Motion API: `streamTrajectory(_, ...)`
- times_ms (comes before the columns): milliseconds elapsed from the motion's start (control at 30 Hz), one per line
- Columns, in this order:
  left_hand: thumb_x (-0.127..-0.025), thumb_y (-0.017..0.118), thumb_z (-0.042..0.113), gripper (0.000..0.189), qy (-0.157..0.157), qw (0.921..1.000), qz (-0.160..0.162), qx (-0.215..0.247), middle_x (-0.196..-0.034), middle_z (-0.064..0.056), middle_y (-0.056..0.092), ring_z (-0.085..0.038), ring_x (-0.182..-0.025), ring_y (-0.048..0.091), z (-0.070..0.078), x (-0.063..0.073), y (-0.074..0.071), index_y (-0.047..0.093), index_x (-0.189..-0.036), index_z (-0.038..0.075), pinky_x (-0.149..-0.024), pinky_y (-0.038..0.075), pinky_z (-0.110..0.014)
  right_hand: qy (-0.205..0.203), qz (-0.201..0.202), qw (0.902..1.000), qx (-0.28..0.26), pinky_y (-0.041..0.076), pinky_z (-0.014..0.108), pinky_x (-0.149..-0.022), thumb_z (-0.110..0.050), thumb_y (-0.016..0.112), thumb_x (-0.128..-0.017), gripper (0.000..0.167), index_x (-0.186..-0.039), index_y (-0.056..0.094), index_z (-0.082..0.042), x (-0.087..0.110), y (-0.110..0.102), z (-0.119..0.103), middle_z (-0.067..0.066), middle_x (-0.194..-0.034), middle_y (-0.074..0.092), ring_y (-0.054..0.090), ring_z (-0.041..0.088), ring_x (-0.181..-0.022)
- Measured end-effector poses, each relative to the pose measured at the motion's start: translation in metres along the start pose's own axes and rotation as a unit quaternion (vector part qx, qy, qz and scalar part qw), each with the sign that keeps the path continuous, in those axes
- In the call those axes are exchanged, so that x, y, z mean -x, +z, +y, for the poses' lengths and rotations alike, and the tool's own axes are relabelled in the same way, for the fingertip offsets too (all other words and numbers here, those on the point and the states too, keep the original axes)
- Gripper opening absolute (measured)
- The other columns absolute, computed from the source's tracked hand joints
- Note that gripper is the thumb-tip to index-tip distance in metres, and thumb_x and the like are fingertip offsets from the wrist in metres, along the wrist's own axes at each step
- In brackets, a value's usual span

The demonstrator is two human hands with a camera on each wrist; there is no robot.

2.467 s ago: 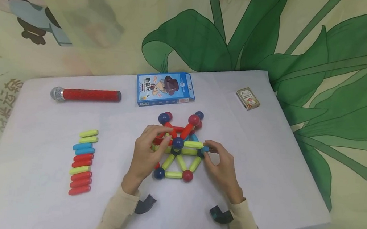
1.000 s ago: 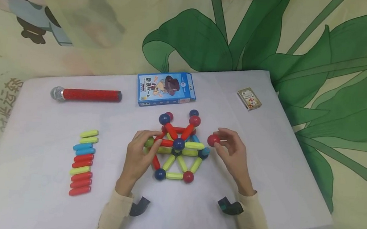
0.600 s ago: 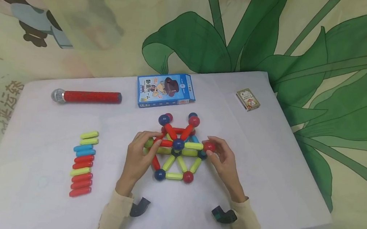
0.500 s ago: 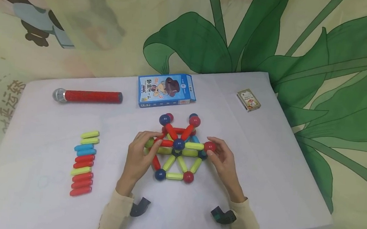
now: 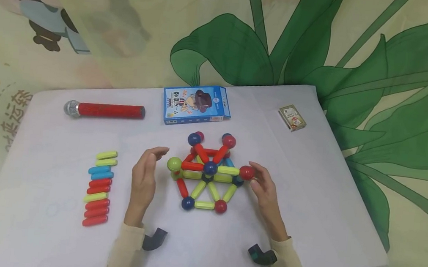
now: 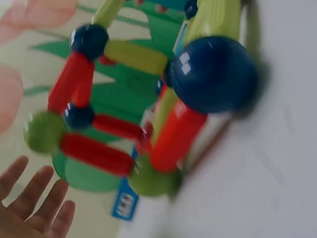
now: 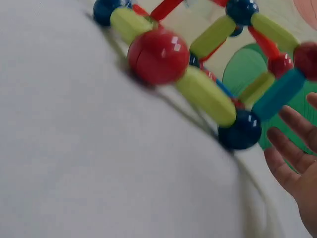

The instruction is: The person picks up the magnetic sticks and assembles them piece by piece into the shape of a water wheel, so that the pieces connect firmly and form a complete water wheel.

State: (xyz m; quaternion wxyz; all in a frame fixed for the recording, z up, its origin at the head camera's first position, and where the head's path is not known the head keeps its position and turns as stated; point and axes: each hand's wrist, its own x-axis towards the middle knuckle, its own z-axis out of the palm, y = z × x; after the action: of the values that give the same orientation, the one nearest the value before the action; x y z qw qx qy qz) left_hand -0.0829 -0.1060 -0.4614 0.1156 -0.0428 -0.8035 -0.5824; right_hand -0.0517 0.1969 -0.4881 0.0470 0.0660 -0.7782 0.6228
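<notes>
A magnetic ball-and-rod structure stands on the white table, built of yellow, red and blue rods with coloured balls. My left hand is off to its left, fingers apart from the green ball at the upper left corner. In the left wrist view the fingers are spread and hold nothing. My right hand is at the right side, fingertips right at the edge of the red ball. Below that ball, the right wrist view shows a blue rod running down to a dark blue ball.
Loose red, blue and yellow rods lie in a column at the left. Behind are a red microphone, a blue card-game box and a small box. The table edge slants along the right.
The right hand brought a red ball onto the structure's right corner, then its fingers loosened. The left hand let go of the green corner and moved left.
</notes>
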Motion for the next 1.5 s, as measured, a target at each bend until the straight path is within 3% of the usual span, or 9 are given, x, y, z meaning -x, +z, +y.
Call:
streamTrajectory(200, -0.094, 0.052, 0.004, 0.037, -0.097, 0.9885, -0.109, -0.040, -0.123, -0.011, 0.062, -0.025, -0.113, 0.058, -0.024, 0.009, -0.014, 0.053, -0.131, 0.009, -0.098, 0.046, -0.037, 0.061, -0.020, 0.9859, 0.155, 0.051, 0.021, -0.070, -0.016, 0.068, -0.088, 0.045, -0.130, 0.052, -0.011, 0.004, 0.004, 0.012, 0.004, -0.108, 0.063, 0.057, 0.013, -0.092)
streamTrajectory(300, -0.090, 0.064, 0.012, 0.041, -0.090, 0.9785, -0.161, -0.092, -0.121, -0.010, 0.062, -0.027, -0.113, 0.057, -0.027, 0.011, -0.009, 0.055, -0.130, 0.010, -0.098, 0.046, -0.045, 0.051, -0.022, 0.9790, 0.196, 0.051, 0.024, -0.066, -0.014, 0.071, -0.086, 0.039, -0.122, 0.057, -0.010, -0.002, 0.010, 0.013, 0.002, -0.098, 0.064, 0.057, 0.014, -0.082)
streamTrajectory(500, -0.086, 0.072, 0.021, 0.039, -0.077, 0.9750, -0.164, -0.128, -0.116, -0.006, 0.065, -0.025, -0.113, 0.058, -0.026, 0.011, -0.003, 0.061, -0.122, 0.011, -0.097, 0.048, -0.045, 0.065, -0.021, 0.9771, 0.202, 0.052, 0.025, -0.065, -0.014, 0.070, -0.086, 0.032, -0.117, 0.061, -0.010, -0.013, 0.014, 0.012, 0.001, -0.093, 0.065, 0.057, 0.013, -0.077)
streamTrajectory(667, -0.089, 0.067, 0.016, 0.038, -0.095, 0.9653, -0.212, -0.120, -0.116, -0.005, 0.065, -0.024, -0.110, 0.059, -0.024, 0.011, -0.013, 0.059, -0.126, 0.012, -0.096, 0.048, -0.046, 0.068, -0.011, 0.9739, 0.216, 0.051, 0.026, -0.064, -0.013, 0.067, -0.088, 0.027, -0.114, 0.061, -0.008, -0.024, 0.009, 0.011, 0.005, -0.092, 0.067, 0.058, 0.015, -0.077)
streamTrajectory(767, -0.094, 0.061, 0.019, 0.035, -0.100, 0.9704, -0.185, -0.117, -0.120, -0.004, 0.063, -0.021, -0.110, 0.058, -0.024, 0.005, -0.029, 0.057, -0.129, 0.014, -0.093, 0.050, -0.040, 0.055, -0.004, 0.9735, 0.222, 0.050, 0.027, -0.063, -0.011, 0.066, -0.088, 0.027, -0.115, 0.061, -0.006, -0.029, 0.007, 0.012, 0.007, -0.093, 0.067, 0.058, 0.016, -0.076)
streamTrajectory(900, -0.096, 0.058, 0.015, 0.030, -0.073, 0.9859, -0.040, -0.145, -0.123, -0.007, 0.062, -0.022, -0.112, 0.056, -0.028, -0.011, -0.062, 0.059, -0.125, 0.010, -0.091, 0.047, -0.029, 0.042, -0.007, 0.9739, 0.223, 0.048, 0.026, -0.061, -0.012, 0.066, -0.089, 0.030, -0.117, 0.060, -0.005, -0.032, 0.007, 0.015, 0.010, -0.096, 0.068, 0.056, 0.016, -0.075)
streamTrajectory(1000, -0.094, 0.058, 0.005, 0.032, -0.078, 0.9757, 0.038, -0.201, -0.127, -0.014, 0.059, -0.028, -0.120, 0.052, -0.033, -0.027, -0.087, 0.058, -0.126, 0.006, -0.100, 0.043, -0.037, 0.038, -0.006, 0.9742, 0.222, 0.047, 0.025, -0.060, -0.012, 0.065, -0.089, 0.030, -0.118, 0.060, -0.004, -0.032, 0.008, 0.016, 0.011, -0.096, 0.068, 0.055, 0.017, -0.074)
streamTrajectory(1200, -0.094, 0.053, 0.005, 0.042, -0.183, 0.9364, -0.024, -0.298, -0.135, -0.025, 0.049, -0.046, -0.124, 0.042, -0.042, -0.048, -0.114, 0.048, -0.135, 0.001, -0.102, 0.034, -0.060, 0.051, -0.010, 0.9763, 0.210, 0.046, 0.024, -0.060, -0.012, 0.065, -0.089, 0.030, -0.118, 0.059, -0.005, -0.032, 0.011, 0.016, 0.009, -0.096, 0.067, 0.055, 0.017, -0.075)
streamTrajectory(1500, -0.089, 0.054, -0.002, 0.040, -0.178, 0.9248, -0.029, -0.335, -0.118, -0.029, 0.056, -0.045, -0.107, 0.050, -0.049, -0.057, -0.107, 0.052, -0.129, -0.004, -0.092, 0.042, -0.057, 0.054, -0.011, 0.9772, 0.205, 0.046, 0.024, -0.058, -0.010, 0.065, -0.088, 0.031, -0.119, 0.060, -0.008, -0.032, 0.017, 0.015, 0.007, -0.094, 0.067, 0.054, 0.016, -0.075)
